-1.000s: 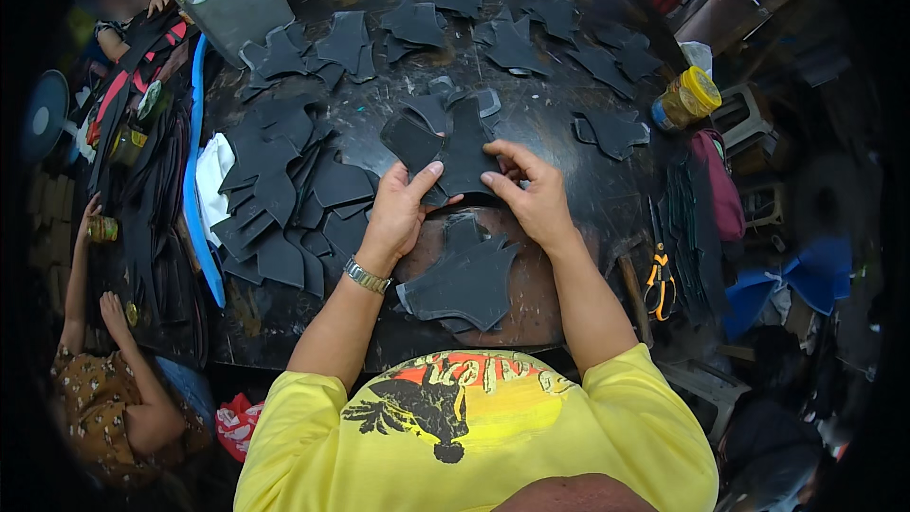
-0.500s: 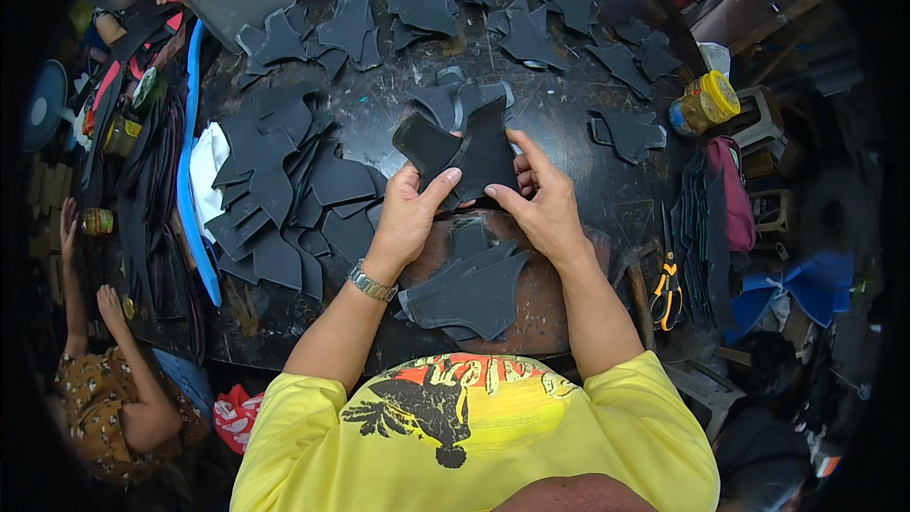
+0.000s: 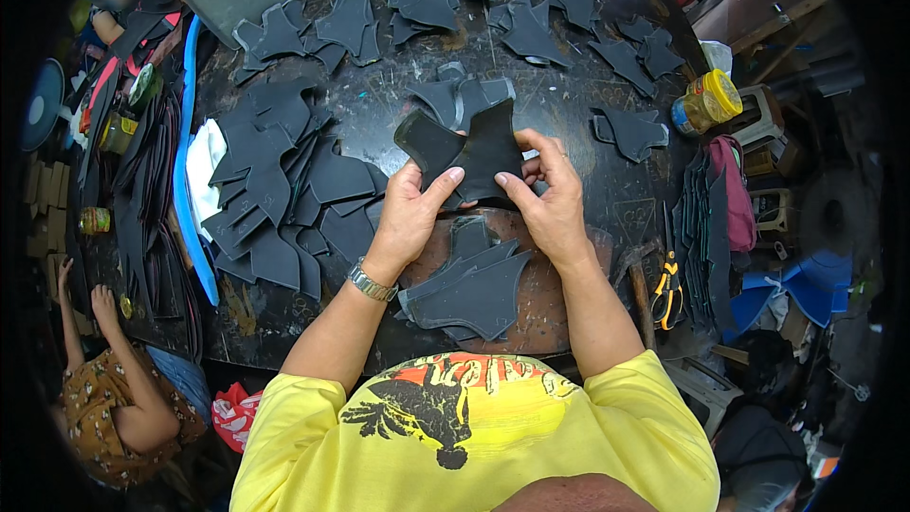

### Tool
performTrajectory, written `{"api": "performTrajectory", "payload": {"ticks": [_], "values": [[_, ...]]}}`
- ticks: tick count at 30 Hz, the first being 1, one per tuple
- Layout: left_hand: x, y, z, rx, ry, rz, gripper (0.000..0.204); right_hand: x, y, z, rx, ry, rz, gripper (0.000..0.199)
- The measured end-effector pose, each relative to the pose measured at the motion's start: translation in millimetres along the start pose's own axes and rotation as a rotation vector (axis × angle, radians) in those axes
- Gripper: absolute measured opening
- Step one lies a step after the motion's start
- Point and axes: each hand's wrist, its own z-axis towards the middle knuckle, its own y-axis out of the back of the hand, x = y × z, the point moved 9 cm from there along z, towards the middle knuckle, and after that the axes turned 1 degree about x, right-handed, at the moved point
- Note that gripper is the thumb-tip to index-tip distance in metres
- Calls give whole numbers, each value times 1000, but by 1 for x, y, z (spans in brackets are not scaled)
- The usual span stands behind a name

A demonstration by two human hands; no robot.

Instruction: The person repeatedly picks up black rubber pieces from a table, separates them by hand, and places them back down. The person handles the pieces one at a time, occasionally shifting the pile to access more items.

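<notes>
Both hands pinch one black cut piece [image 3: 469,152] above the tabletop [image 3: 578,114]: left hand [image 3: 409,213] and right hand [image 3: 550,204] each with a narrow grip on its lower edge. Held so near the rim, the limp piece could sag, fold crookedly, or slip onto the stack [image 3: 469,289] below.

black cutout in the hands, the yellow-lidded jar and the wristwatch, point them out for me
black cutout [image 3: 474,154], head view, on its flat middle above the thumbs
yellow-lidded jar [image 3: 706,100], head view, on its side below the lid
wristwatch [image 3: 370,282], head view, on the metal band at the left wrist
</notes>
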Motion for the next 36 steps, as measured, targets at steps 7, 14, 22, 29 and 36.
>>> {"api": "performTrajectory", "payload": {"ticks": [7,14,22,29,36], "values": [[-1,8,1,-76,12,-141,23,7,28,50,-100,90,-189,39],[2,9,2,-59,13,-156,21,-34,0,161,-59,177,-787,49],[5,10,3,-44,44,-232,23,-72,7,188,33,55,-842,33],[4,11,4,-39,39,-226,23,-46,47,183,-261,201,-684,28],[4,9,2,-42,52,-207,26,-57,1,161,153,121,-929,42]]}}
